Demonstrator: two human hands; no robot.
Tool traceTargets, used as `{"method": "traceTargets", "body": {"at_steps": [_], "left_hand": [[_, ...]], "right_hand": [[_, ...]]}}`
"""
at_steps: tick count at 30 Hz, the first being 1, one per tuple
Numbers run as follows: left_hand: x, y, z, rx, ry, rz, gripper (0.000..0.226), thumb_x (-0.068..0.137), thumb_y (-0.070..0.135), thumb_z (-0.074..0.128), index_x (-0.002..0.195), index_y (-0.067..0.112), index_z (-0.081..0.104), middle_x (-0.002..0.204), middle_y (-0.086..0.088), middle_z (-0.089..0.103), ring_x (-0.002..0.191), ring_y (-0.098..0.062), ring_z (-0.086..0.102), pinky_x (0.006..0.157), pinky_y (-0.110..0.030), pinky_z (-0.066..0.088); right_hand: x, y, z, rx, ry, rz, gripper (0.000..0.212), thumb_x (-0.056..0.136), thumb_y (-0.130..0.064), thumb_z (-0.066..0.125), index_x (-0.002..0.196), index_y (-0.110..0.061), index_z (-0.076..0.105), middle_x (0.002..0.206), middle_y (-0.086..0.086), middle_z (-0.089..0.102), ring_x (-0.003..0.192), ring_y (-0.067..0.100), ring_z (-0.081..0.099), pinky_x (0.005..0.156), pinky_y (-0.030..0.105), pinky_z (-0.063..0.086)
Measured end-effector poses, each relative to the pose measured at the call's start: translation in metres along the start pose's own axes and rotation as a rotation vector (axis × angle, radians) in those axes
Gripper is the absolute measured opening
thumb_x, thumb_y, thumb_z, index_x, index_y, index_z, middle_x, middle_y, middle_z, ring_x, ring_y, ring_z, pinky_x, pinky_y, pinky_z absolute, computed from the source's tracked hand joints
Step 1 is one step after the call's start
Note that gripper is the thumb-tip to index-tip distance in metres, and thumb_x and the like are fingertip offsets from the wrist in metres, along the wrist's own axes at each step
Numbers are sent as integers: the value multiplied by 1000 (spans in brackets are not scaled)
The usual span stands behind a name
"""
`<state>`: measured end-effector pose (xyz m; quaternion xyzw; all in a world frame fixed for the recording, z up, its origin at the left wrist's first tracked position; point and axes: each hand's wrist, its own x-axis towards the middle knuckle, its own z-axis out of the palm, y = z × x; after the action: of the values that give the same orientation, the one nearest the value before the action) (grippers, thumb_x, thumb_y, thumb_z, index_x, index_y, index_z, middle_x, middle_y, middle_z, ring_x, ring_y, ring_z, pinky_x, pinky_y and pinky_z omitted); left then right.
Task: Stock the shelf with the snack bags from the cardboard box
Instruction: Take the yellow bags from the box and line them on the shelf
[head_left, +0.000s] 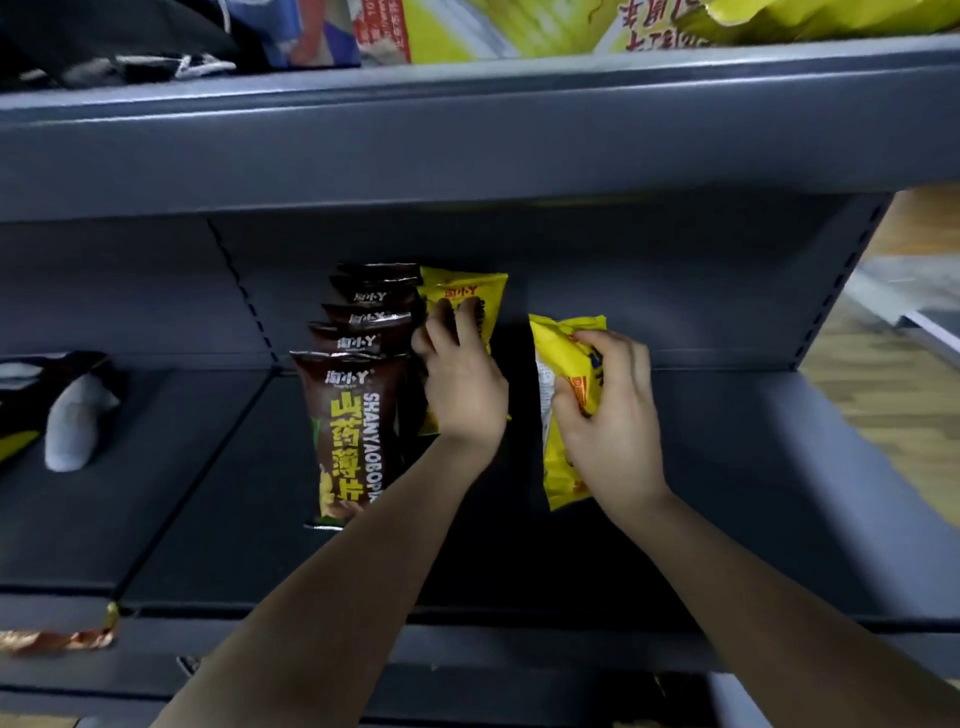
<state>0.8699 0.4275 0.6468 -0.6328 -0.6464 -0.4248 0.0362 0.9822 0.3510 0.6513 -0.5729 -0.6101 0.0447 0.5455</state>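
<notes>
Head view: shelf (727, 467) holds brown bags (353, 415) and yellow bags (467, 291).

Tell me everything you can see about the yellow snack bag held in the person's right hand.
The yellow crinkled plastic snack bag looks glossy, with orange and blue print on the front and a pale panel along its left edge. It stands roughly upright, tilted slightly, over the dark grey metal shelf, apart from the other bags to its left. The right hand grips its middle, fingers curled round it and creasing the film. Its text is too blurred to read.
</notes>
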Motion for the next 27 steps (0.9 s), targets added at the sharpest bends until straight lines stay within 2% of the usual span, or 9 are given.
{"method": "traceTargets", "body": {"at_steps": [3,6,10,14,17,19,23,25,27], "left_hand": [[7,-4,10,-48,-16,0,58,83,-3,49,138,11,38,144,-16,30,125,-39,32,72,-44,52],[8,-9,23,-58,-13,-10,66,80,-3,53,140,17,32,147,-14,27,121,-40,35,74,-46,52],[5,-13,33,62,8,-33,72,76,18,72,137,21,34,140,-14,43,109,-38,53,72,-46,53],[3,-15,37,172,-12,-18,75,74,31,74,138,23,37,138,-11,46,108,-32,54,72,-41,52],[1,-16,41,166,-38,-17,75,76,35,71,141,23,35,141,-10,44,112,-31,51,77,-43,51],[0,-15,40,142,-65,-16,73,79,42,64,142,21,32,143,-11,42,115,-33,51,82,-45,50],[-7,-13,23,-79,-92,-57,67,91,50,25,146,13,21,150,-12,28,129,-37,37,103,-52,34],[-14,-12,10,-251,-60,-87,66,93,47,20,147,8,20,149,-14,28,131,-34,33,109,-45,26],[-20,-8,-9,-375,-27,-133,59,97,39,26,145,4,24,146,-16,34,133,-30,33,109,-28,18]], "right_hand": [[2,5,8,2,15,2,42,85,-29,55,126,-22,48,126,-6,41,115,14,48,82,35,48],[4,8,14,6,24,21,42,85,-19,60,125,-21,49,126,-5,42,117,14,47,82,29,43],[5,9,20,10,20,42,43,84,-15,61,125,-21,49,125,-6,42,115,11,46,82,26,39],[6,9,24,15,26,40,43,84,-13,62,124,-20,50,124,-5,43,115,10,46,84,23,37],[5,9,27,1,25,32,43,83,-13,62,124,-20,50,125,-5,44,115,10,46,82,23,37],[5,10,28,5,27,26,42,83,-13,62,124,-19,51,125,-4,44,116,9,45,84,17,35],[2,16,36,64,61,2,40,83,-13,60,122,-12,52,123,2,45,114,4,42,93,1,28],[-1,17,41,95,86,7,41,81,-13,59,121,-11,53,122,-2,44,116,6,43,98,4,28],[-2,16,47,114,104,5,41,81,-12,59,121,-11,52,121,-4,43,117,9,44,101,10,31]]}}
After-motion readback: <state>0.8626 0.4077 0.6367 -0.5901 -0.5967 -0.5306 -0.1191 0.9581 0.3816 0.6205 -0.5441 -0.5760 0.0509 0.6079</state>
